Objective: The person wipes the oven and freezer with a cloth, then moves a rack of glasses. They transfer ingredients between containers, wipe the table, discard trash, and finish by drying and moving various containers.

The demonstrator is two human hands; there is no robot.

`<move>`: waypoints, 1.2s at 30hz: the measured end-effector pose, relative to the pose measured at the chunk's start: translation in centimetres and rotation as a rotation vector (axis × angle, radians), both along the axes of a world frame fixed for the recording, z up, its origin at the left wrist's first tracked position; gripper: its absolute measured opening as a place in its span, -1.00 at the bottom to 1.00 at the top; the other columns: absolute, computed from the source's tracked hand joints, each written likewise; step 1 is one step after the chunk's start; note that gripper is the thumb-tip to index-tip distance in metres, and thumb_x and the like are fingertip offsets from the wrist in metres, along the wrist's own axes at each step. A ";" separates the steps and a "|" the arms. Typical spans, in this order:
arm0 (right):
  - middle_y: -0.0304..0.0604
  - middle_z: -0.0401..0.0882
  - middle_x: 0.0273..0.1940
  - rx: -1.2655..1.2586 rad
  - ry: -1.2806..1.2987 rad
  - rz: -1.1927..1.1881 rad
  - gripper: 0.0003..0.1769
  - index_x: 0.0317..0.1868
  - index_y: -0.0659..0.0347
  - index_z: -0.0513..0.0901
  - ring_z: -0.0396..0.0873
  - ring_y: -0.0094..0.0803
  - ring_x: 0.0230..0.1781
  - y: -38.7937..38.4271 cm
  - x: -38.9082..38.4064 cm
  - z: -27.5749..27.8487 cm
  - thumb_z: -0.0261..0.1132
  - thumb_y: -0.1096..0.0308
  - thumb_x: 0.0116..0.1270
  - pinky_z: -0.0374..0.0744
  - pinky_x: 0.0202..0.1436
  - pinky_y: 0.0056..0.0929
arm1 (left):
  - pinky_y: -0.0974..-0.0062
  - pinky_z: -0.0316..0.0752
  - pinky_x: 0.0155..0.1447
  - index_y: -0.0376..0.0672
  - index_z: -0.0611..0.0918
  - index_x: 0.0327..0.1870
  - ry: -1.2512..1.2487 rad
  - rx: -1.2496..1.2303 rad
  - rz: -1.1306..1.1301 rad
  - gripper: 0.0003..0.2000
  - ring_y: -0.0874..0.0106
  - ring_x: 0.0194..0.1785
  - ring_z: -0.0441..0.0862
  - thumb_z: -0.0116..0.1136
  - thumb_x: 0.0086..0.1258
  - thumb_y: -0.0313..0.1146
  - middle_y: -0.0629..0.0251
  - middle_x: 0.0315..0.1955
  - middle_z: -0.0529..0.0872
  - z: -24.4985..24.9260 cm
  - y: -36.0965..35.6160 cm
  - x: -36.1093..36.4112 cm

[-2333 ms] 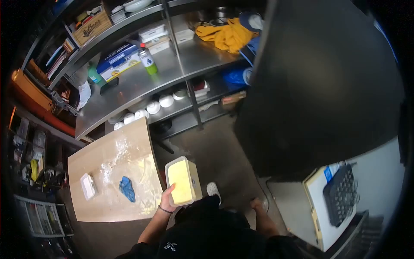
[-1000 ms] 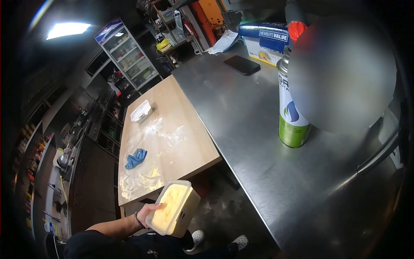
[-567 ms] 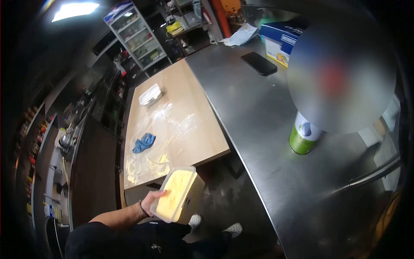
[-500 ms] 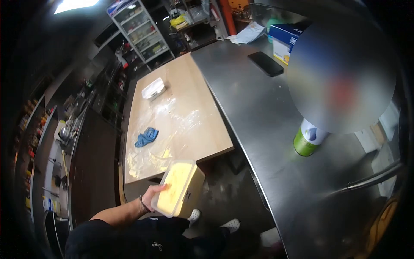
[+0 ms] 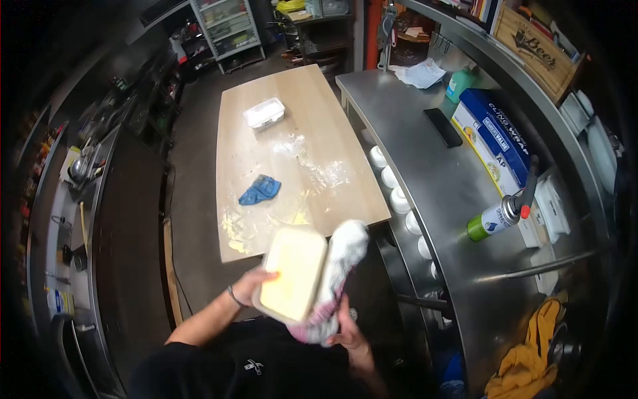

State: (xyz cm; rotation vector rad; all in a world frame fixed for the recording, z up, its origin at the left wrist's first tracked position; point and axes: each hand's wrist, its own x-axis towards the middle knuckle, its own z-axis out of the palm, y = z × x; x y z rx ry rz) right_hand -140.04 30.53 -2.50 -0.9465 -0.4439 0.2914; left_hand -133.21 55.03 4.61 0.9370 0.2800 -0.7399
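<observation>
1. The left hand (image 5: pixel 249 286) is partly closed on the edge of the tub (image 5: pixel 294 272), thumb over the rim by its yellow filling.
2. The tub is in front of the person's body, tilted, at the near edge of the wooden worktop (image 5: pixel 355 193).
3. The right hand (image 5: pixel 349 330) is curled around the lower part of a long white-and-pink bundle (image 5: pixel 342 263), too blurred to identify, just beside the tub.
4. On the wooden worktop lie a blue cloth (image 5: pixel 260 190), yellow smears near it and, farther off, a white container (image 5: pixel 264 113).
5. The steel worktop (image 5: pixel 425 179), to the right, carries a phone (image 5: pixel 442 128), a cling-wrap box (image 5: pixel 492 130) and a gas torch (image 5: pixel 493 219).
</observation>
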 end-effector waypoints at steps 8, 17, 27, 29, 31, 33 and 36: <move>-0.14 0.34 0.11 0.059 0.516 -0.163 -0.22 0.27 0.32 0.11 0.34 -0.37 0.09 11.0 4.0 6.6 0.27 0.41 0.04 0.35 0.14 -0.42 | 0.48 0.44 0.06 -0.35 0.32 0.16 -0.182 0.123 0.036 -0.50 0.44 -0.04 0.54 0.12 0.27 -0.27 0.17 -0.06 0.55 2.4 6.1 -1.9; -0.09 0.37 0.09 -0.059 0.489 -0.277 -0.36 0.21 0.32 0.22 0.36 -0.38 0.08 14.2 7.0 8.5 0.20 0.45 0.08 0.34 0.15 -0.44 | 0.46 0.37 0.15 -0.33 0.18 0.24 -0.257 -0.070 0.099 -0.36 0.38 0.10 0.44 0.19 0.16 -0.36 0.14 0.06 0.43 3.2 7.9 -0.8; -0.07 0.37 0.10 -0.284 0.174 -0.191 -0.37 0.24 0.31 0.21 0.33 -0.36 0.12 12.3 7.3 8.3 0.18 0.36 0.16 0.34 0.13 -0.44 | 0.44 0.37 0.14 -0.35 0.26 0.18 -0.025 -0.163 0.102 -0.46 0.38 0.06 0.46 0.15 0.21 -0.35 0.16 0.02 0.47 2.8 7.3 -0.1; -0.03 0.37 0.11 -0.475 0.161 -0.248 -0.41 0.23 0.29 0.24 0.32 -0.32 0.14 11.4 7.8 8.1 0.16 0.32 0.19 0.36 0.12 -0.43 | 0.44 0.46 0.05 -0.37 0.32 0.13 -0.060 -0.133 0.146 -0.53 0.36 0.00 0.53 0.09 0.27 -0.32 0.14 -0.04 0.52 2.7 6.6 0.1; 0.01 0.37 0.12 -0.669 0.157 -0.335 -0.45 0.22 0.27 0.27 0.31 -0.27 0.16 10.5 8.1 9.6 0.14 0.28 0.23 0.37 0.10 -0.42 | 0.44 0.47 0.04 -0.38 0.32 0.13 -0.038 -0.112 0.225 -0.53 0.35 -0.01 0.53 0.09 0.27 -0.32 0.13 -0.05 0.53 2.4 5.9 -0.4; 0.07 0.41 0.04 -1.035 -0.106 -0.736 -0.48 0.19 0.23 0.33 0.42 -0.14 0.01 8.4 7.5 13.9 0.13 0.23 0.24 0.42 0.02 -0.37 | 0.45 0.47 0.02 -0.40 0.34 0.11 -0.170 0.037 0.407 -0.57 0.35 -0.04 0.55 0.06 0.28 -0.35 0.10 -0.06 0.54 3.6 4.0 -0.7; 0.07 0.48 -0.10 -1.353 -0.772 -0.865 -0.44 0.20 0.10 0.33 0.50 -0.11 -0.38 10.8 6.4 15.6 0.15 0.27 0.14 0.51 -0.31 -0.24 | 0.46 0.42 0.05 -0.34 0.34 0.13 -0.264 0.140 0.337 -0.56 0.36 0.01 0.49 0.07 0.25 -0.37 0.12 -0.01 0.49 1.5 3.5 -1.2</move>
